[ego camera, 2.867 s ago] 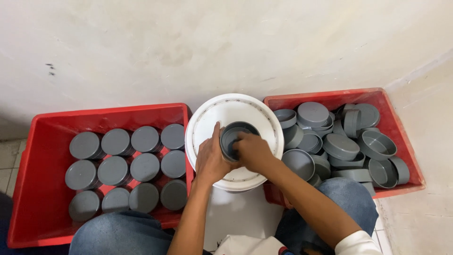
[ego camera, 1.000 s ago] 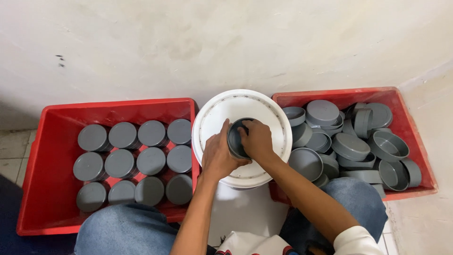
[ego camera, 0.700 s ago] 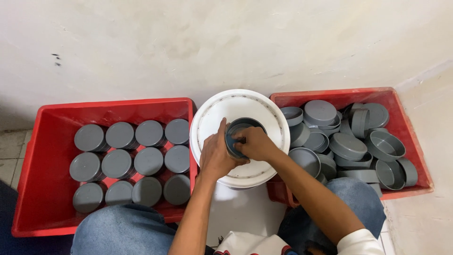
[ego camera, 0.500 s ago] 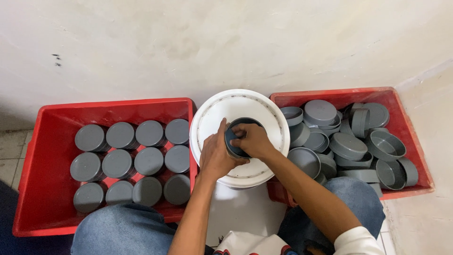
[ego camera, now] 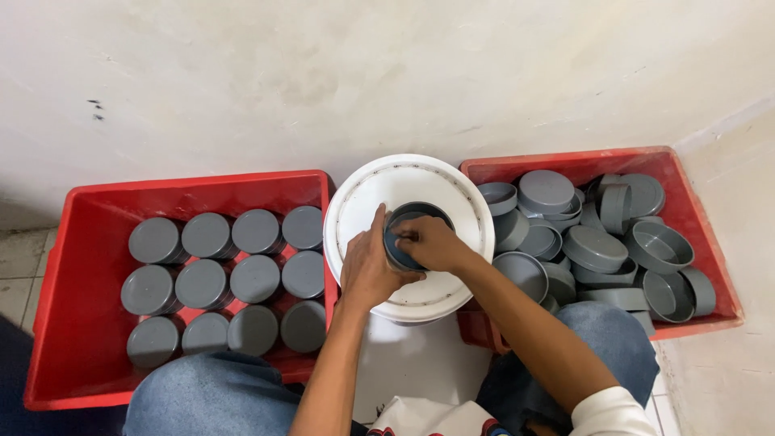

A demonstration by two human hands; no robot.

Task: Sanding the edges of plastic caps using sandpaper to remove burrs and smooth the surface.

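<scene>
— What's behind it all?
— A rough, off-white plastered wall (ego camera: 387,73) with a few dark specks, evenly lit.
— And below?
— Pale tiled floor (ego camera: 20,266) at the left, and a light corner on the right.

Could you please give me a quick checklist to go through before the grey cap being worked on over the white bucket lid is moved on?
1. Left hand grips the side of the grey cap: ok.
2. Right hand rests on the cap's rim, fingers inside: ok.
3. Cap sits over the white bucket lid: ok.
4. Free room in the left red crate, beside the standing rows of caps: ok.
5. Loose caps remain in the right red crate: ok.
6. Inside of the held cap finished: cannot tell.
</scene>
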